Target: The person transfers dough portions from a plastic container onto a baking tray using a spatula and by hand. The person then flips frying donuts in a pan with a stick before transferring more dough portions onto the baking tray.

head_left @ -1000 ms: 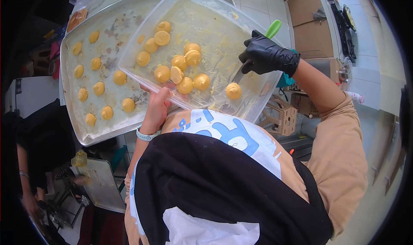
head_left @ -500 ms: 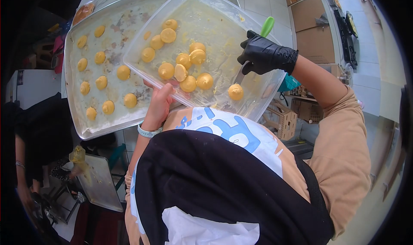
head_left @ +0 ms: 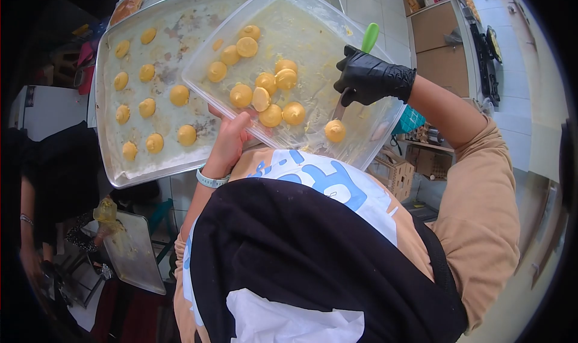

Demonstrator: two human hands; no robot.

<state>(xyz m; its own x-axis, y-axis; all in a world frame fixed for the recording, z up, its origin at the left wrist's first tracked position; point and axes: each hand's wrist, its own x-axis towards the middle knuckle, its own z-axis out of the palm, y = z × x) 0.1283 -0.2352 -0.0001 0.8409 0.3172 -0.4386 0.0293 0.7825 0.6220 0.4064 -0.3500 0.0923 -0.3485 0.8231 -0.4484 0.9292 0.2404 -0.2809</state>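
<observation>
My left hand (head_left: 232, 139), bare, with a pale watch at the wrist, grips the lower left edge of a clear plastic container (head_left: 198, 60). In a black glove, my right hand (head_left: 374, 77) is closed on a spatula with a green handle (head_left: 370, 38). The metal blade points down inside the container, and its tip is at a single yellow piece (head_left: 335, 130). Several round yellow pieces (head_left: 293, 112) lie in the container's left half, one of them on its side. Left of it, a metal tray (head_left: 174, 129) bears rows of similar pieces.
At the lower left, a person in dark clothes (head_left: 60, 168) is beside another metal tray (head_left: 135, 253), with a yellowish bag (head_left: 105, 211) at its corner. A cardboard-coloured cabinet (head_left: 442, 48) stands at the upper right, and a wooden crate-like box (head_left: 394, 173) is below the container.
The container and large tray have shifted slightly right in view. My gloved hand and the spatula remain by the single yellow piece. At the lower left, the other tray appears slightly further left.
</observation>
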